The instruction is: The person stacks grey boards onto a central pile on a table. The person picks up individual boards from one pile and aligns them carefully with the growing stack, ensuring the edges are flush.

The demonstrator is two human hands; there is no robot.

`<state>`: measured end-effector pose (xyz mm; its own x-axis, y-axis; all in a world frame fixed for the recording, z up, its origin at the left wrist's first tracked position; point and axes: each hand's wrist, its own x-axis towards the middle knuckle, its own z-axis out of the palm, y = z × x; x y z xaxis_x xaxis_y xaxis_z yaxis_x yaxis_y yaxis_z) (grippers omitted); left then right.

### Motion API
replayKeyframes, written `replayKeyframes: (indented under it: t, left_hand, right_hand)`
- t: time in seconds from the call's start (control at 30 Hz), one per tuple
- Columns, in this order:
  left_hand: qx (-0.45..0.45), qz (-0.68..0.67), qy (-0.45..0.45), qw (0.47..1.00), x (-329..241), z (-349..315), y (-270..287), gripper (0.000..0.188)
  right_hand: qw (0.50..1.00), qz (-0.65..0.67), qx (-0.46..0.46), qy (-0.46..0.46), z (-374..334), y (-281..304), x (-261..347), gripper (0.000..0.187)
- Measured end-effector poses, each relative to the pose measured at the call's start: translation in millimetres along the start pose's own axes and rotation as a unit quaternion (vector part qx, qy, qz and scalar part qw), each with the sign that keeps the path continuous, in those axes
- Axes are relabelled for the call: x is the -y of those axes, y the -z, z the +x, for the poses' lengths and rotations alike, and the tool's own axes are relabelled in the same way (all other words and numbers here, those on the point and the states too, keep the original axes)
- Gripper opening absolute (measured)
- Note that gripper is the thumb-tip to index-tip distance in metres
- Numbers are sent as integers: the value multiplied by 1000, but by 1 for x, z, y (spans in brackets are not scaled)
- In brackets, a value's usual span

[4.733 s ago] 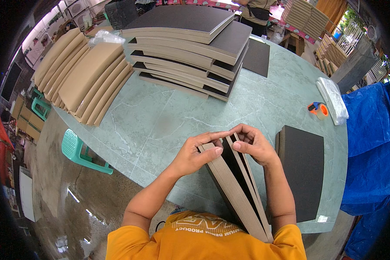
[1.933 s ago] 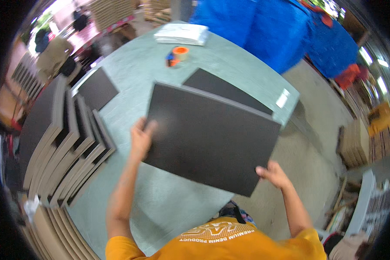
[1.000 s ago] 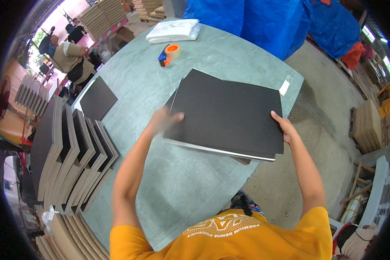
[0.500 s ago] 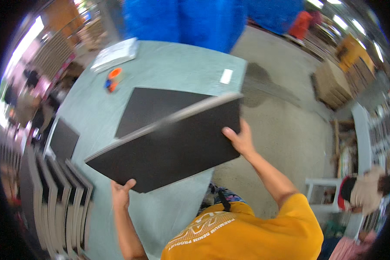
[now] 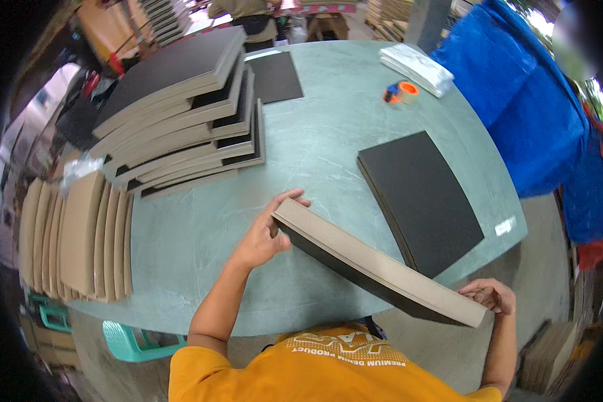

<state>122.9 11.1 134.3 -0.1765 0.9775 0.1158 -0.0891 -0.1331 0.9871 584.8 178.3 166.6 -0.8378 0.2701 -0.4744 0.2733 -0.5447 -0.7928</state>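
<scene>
One bundle of black boards (image 5: 382,260) is at the lower centre of the frame, tan edges up, slanting down to the right between both hands. At its upper end, the left hand (image 5: 260,238) has its fingers over the far side and its thumb bent by the near face, seemingly a light pinch. The right hand (image 5: 490,295) curls its fingers at the lower end; its thumb's place I cannot tell.

Boards could slide out of line if that left pinch slackened, since no strap or tape shows around them. The lower end sticks out past the table (image 5: 315,147), so a slipped board could drop to the floor (image 5: 543,254) and dent a corner. A black stack (image 5: 422,201), right of centre, lies just beside the bundle; a wide swing might knock it crooked. Whether the two touch is hidden.
</scene>
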Motion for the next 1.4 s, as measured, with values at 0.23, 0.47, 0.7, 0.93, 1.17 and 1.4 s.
replayKeyframes:
  t: [0.23, 0.47, 0.7, 0.93, 1.17, 1.4]
  left_hand:
    - [-52, 68, 0, 996, -1, -13, -6, 89]
    - [-273, 212, -76, 935, 5, -41, -19, 78]
    - [-348, 324, -136, 869, -8, -52, -34, 45]
    - [-339, 341, -144, 865, -8, -51, -31, 44]
    - [-328, 332, -131, 875, -13, -49, -28, 42]
    - [-327, 293, -150, 886, -4, -48, -28, 44]
  right_hand:
    - [919, -316, 232, -51, 180, -89, 115, 74]
    - [826, -432, 296, 209, 294, -181, 103, 73]
    - [837, -400, 346, 139, 311, -194, 96, 59]
    - [854, -348, 330, 203, 308, -190, 94, 51]
    - [868, -349, 329, 126, 309, -187, 104, 47]
    - [842, -382, 335, 184, 317, -184, 99, 42]
